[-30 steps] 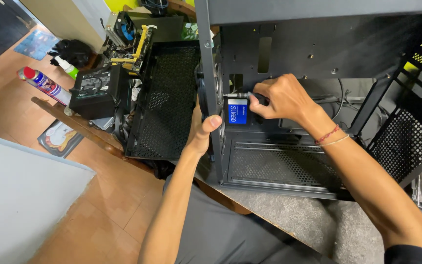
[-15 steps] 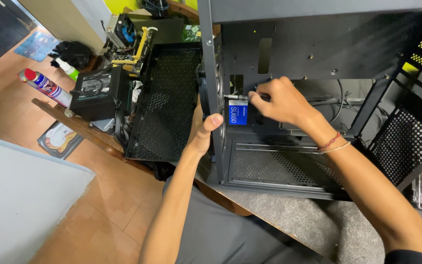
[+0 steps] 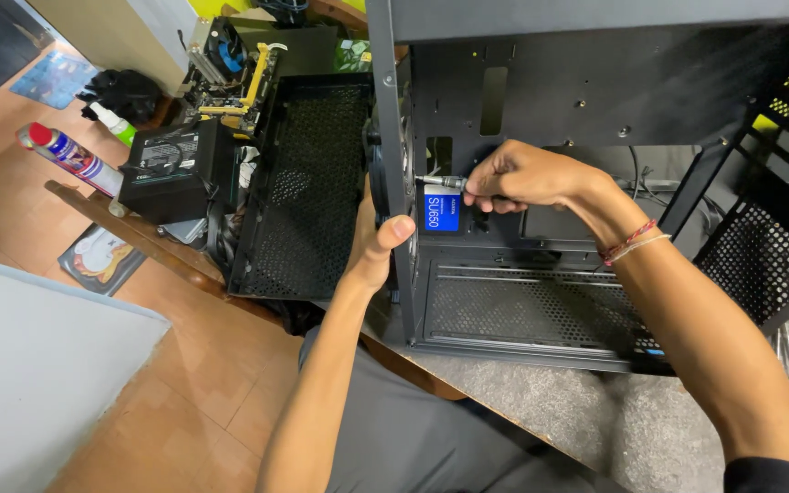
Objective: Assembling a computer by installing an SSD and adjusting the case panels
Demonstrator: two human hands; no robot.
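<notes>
Evenly lit indoor scene, soft daylight-like light from above, no hard shadows. Sharp focus across most of the frame, no motion blur on either hand. Deep shade inside the black computer case [image 3: 595, 100], detail lost in its dark panels. Mild sheen on the orange tiled floor [image 3: 184, 402]. Wide-angle bending of straight lines near the edges.

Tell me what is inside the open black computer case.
Inside the case: a blue drive, a mesh floor panel and the right hand holding a screwdriver. That hand covers the panel behind it.
</notes>
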